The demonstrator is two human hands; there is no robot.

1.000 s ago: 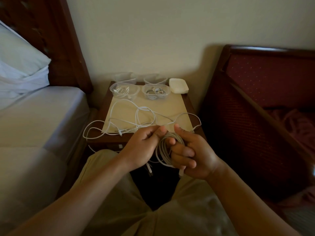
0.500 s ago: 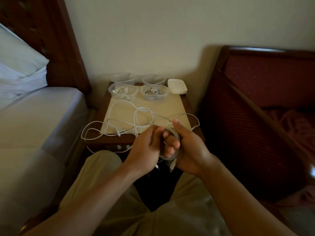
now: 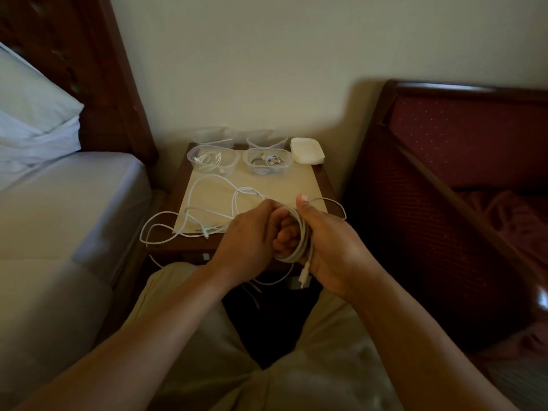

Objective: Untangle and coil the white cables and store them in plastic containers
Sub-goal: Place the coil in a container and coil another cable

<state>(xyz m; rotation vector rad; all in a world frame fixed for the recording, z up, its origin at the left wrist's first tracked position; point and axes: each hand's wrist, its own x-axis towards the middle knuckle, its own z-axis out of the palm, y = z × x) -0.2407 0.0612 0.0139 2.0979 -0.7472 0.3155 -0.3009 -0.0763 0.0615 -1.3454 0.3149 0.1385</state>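
since a second ago the hands have closed together over the coil (image 3: 299, 238), which is now drawn tighter, and the view has tipped a little lower. the coil sits in the right hand (image 3: 332, 247), fingers curled round it and thumb raised straight up, a plug end hanging below the palm. the left hand (image 3: 249, 235) curls against the coil from the left, its fingertips touching the strands; whether it pinches one i cannot tell. both hands hang just in front of the near edge of the nightstand (image 3: 323, 176).

behind them the loose cable (image 3: 207, 188) sprawls in open loops over a pale mat (image 3: 284, 185) and droops off the left and front edges of the wooden top. at the back of the mat stand two clear tubs, the left tub (image 3: 213, 158) and the right tub (image 3: 268, 161), each with a coiled white cable inside. two more clear tubs (image 3: 213, 134) stand behind them against the wall, and a stack of white lids (image 3: 307, 151) lies at the back right corner.

a bed (image 3: 74, 203) with a pale sheet, a pillow (image 3: 32, 102) and a dark headboard lies left of the nightstand. a dark red bench (image 3: 462, 149) with a wooden frame stands right. the wall is plain cream. tan trousers fill the bottom of the view.
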